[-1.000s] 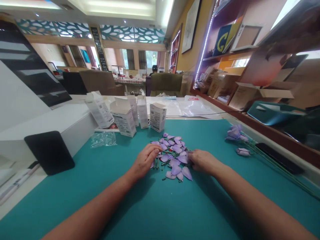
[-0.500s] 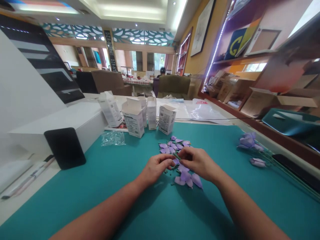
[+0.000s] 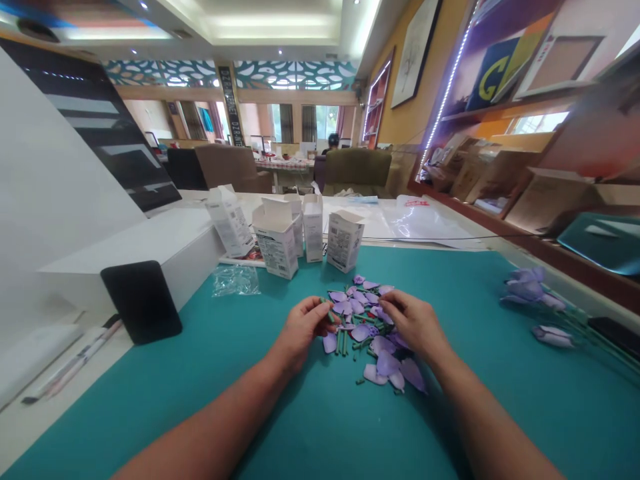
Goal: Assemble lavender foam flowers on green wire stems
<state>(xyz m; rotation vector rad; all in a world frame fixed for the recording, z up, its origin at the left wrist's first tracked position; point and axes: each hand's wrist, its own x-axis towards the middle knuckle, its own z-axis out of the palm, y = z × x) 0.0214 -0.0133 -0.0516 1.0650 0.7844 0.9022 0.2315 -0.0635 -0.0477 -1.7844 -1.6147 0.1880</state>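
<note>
A loose heap of lilac fabric petals and short green stem pieces [image 3: 361,335] lies on the teal mat [image 3: 465,413] between my hands. My left hand [image 3: 303,327] pinches a short green stem piece [image 3: 329,315] at the heap's left edge. My right hand [image 3: 413,325] is curled over the heap's right side, its fingertips on the petals. Whether those fingers grip a petal is hidden. Two finished-looking lilac artificial flowers [image 3: 526,288] with long green stems lie to the right, with a closed bud [image 3: 553,337] beside them.
Several open white product boxes [image 3: 275,243] stand beyond the heap. A crumpled clear plastic bag [image 3: 235,281] and a black tablet-like slab [image 3: 141,302] lie to the left. A black phone-like object [image 3: 613,333] lies at the right. Shelves of cartons line the right wall.
My hands have drawn apart from where they met over the heap, and the green stem piece now stays in my left hand. The view has turned, shifting the scene rightward.
</note>
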